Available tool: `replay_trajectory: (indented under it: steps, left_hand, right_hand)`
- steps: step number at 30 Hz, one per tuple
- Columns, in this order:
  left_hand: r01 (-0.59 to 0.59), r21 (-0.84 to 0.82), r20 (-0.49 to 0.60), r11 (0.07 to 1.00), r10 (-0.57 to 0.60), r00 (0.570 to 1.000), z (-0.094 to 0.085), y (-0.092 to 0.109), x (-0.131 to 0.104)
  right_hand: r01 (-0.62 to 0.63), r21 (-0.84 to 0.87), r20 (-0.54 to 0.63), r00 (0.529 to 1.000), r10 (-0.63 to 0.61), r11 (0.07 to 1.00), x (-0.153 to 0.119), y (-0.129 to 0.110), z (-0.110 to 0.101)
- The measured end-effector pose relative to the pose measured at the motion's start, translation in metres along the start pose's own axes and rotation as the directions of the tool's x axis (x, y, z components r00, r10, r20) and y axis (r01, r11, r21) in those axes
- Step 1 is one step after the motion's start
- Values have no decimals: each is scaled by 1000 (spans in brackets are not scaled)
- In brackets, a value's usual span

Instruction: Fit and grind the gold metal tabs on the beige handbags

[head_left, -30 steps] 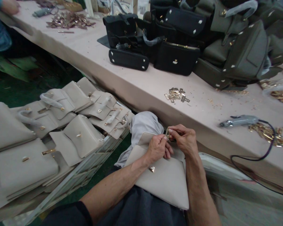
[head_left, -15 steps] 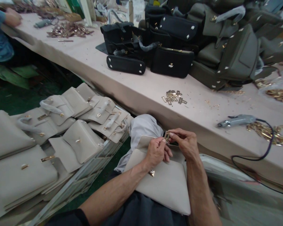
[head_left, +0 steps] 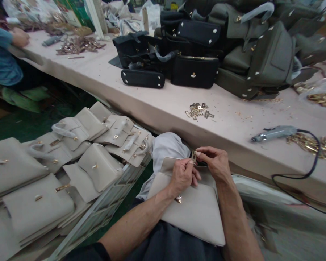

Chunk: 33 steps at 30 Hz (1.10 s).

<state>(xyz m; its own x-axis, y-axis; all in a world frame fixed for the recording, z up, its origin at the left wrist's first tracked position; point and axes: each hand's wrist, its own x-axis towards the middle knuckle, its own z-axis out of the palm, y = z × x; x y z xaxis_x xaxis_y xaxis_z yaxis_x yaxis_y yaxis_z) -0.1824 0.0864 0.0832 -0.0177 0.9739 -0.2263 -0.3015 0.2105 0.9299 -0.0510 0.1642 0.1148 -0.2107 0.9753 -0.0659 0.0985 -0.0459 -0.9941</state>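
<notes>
A light beige bag point(head_left: 198, 214) lies across the lap, a small gold clasp point(head_left: 178, 199) on its front. Above its top edge, a small gold rectangular plate point(head_left: 193, 155) is pinched between the fingertips of my right hand point(head_left: 216, 161). My left hand point(head_left: 183, 174) is closed at the lower end of the same plate, over the bag's flap; its thumb and index finger meet there. The fingers cover part of the plate, and whether it touches the flap is hidden.
Beige bags point(head_left: 38, 203) fill a crate at the left. On the table point(head_left: 152, 101) are black bags point(head_left: 194, 72), dark green bags point(head_left: 271, 58), gold plates point(head_left: 198, 110) and a grey power driver point(head_left: 274, 133) with a black cable. A person's arm point(head_left: 0, 34) rests at the far left.
The view has shifted slightly, so the crate and bag appear a little further right. Both hands keep their hold at the gold plate, with only slight finger movement.
</notes>
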Motion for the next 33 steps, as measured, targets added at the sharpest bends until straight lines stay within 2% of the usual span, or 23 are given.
replay_trajectory:
  steps: [12, 19, 33]
  left_hand:
    - [34, -9, -9, 999, -34, 999, 3, 4, -2]
    - [16, -26, 13, 1000, -16, 1000, 3, 5, -3]
    - [29, -18, 45, 999, -28, 999, 2, 3, -4]
  right_hand:
    - [9, -1, -16, 1000, -9, 1000, -3, 4, -4]
    - [25, 11, 15, 1000, -25, 1000, -2, 9, -5]
    - [41, 26, 40, 998, -42, 999, -6, 4, -4]
